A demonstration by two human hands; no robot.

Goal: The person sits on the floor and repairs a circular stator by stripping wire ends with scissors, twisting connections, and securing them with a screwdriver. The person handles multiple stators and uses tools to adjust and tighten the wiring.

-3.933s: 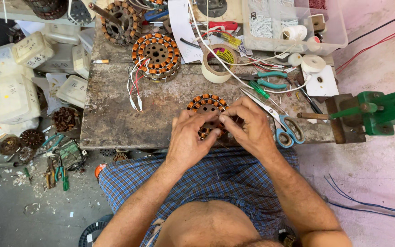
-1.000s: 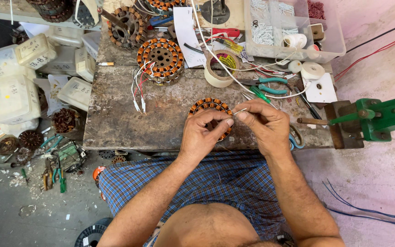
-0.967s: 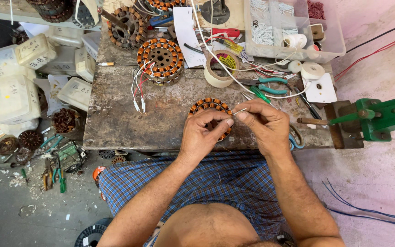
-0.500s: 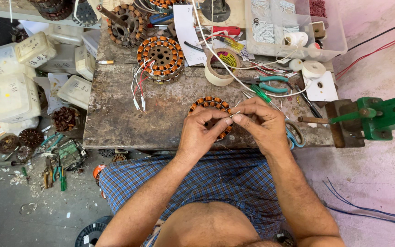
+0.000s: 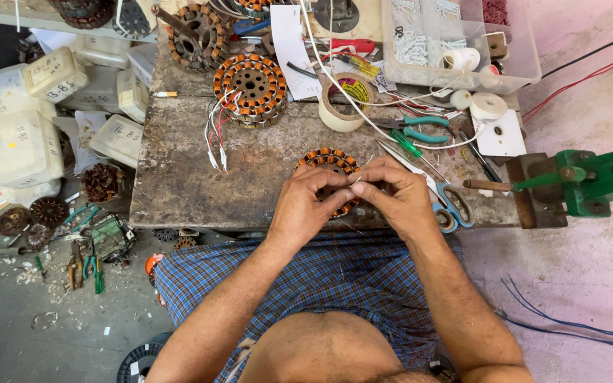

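A round motor stator with copper windings (image 5: pixel 326 160) lies near the front edge of the worn bench top (image 5: pixel 179 177). My left hand (image 5: pixel 305 206) covers its near left side, fingers curled over the windings. My right hand (image 5: pixel 399 195) meets it from the right, and the fingertips of both hands pinch thin wire ends above the stator. The stator's near half is hidden by my hands.
A second wound stator (image 5: pixel 251 86) with loose white and red leads sits behind. A tape roll (image 5: pixel 342 106), green-handled pliers (image 5: pixel 420 126), blue-handled scissors (image 5: pixel 448 209) and a clear parts box (image 5: pixel 455 42) crowd the back right. A green vise (image 5: pixel 590 181) juts out at right. White tubs (image 5: pixel 15 135) stand left.
Both hands stay at the stator with small finger movements; the fingertips have drawn closer together over the wire ends. Earlier they rested lower on the stator.
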